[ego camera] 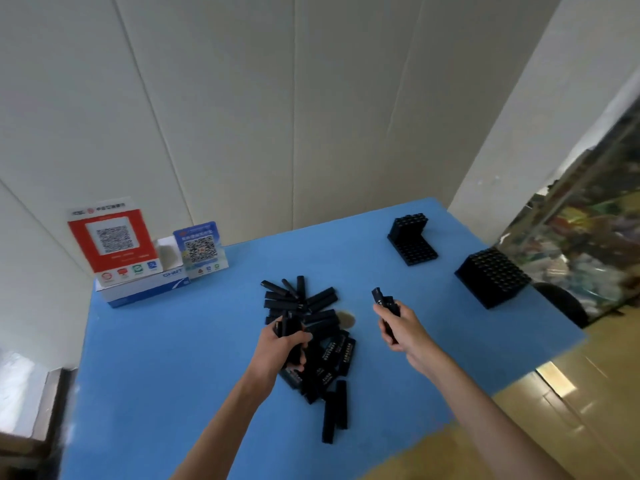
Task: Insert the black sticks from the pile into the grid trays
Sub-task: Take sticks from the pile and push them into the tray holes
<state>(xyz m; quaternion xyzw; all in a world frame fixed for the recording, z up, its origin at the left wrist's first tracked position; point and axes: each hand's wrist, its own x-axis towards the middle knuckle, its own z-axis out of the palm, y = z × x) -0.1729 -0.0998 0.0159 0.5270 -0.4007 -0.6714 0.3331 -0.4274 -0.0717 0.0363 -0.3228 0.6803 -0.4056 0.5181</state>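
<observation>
A pile of black sticks (313, 306) lies in the middle of the blue table (180, 341). My left hand (278, 344) is over the pile and grips a bundle of black sticks (291, 329). To the right of the pile, my right hand (401, 327) holds a few black sticks (382, 301) that point up and away. Two black grid trays stand at the table's far right: a smaller one (414, 251) with an upright block at its back, and a larger filled block (491, 277) near the right edge.
Two QR-code signs, red (114, 240) and blue (201, 249), stand on a white and blue box (145, 289) at the table's far left. White wall panels close the back. A dark round stool (562, 303) and a glass case lie beyond the right edge.
</observation>
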